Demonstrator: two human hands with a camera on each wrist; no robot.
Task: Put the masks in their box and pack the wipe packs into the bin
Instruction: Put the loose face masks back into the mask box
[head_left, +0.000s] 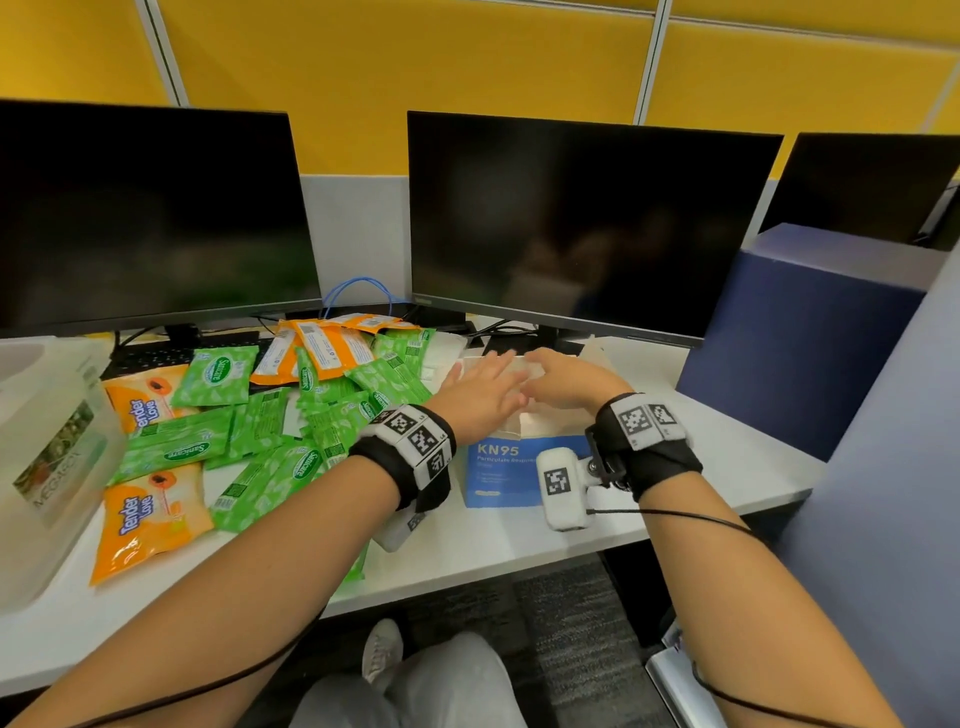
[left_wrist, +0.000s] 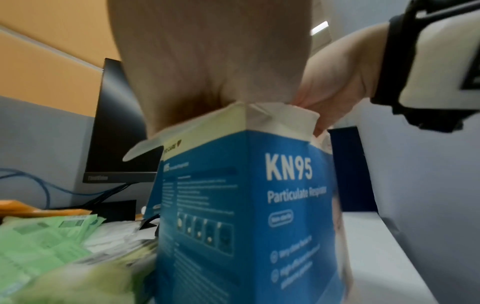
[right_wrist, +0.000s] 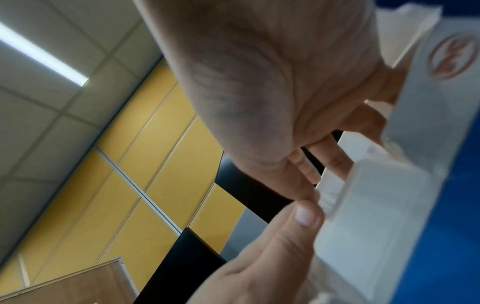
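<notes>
Glossy plastic wipe packs (head_left: 208, 382), cardboard box (head_left: 506, 470)

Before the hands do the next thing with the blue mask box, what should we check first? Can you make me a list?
1. KN95 box stands upright on the desk: ok.
2. Box top is open, flaps up: ok.
3. Left hand lies flat over the box top, fingers straight: ok.
4. Right hand pinches something white at the opening: ok. Whether it is a mask or a flap: cannot tell.
5. All masks inside: cannot tell, the hands hide the opening.
6. Wipe packs packed into the bin: not ok, they lie piled on the desk beside it.
</notes>
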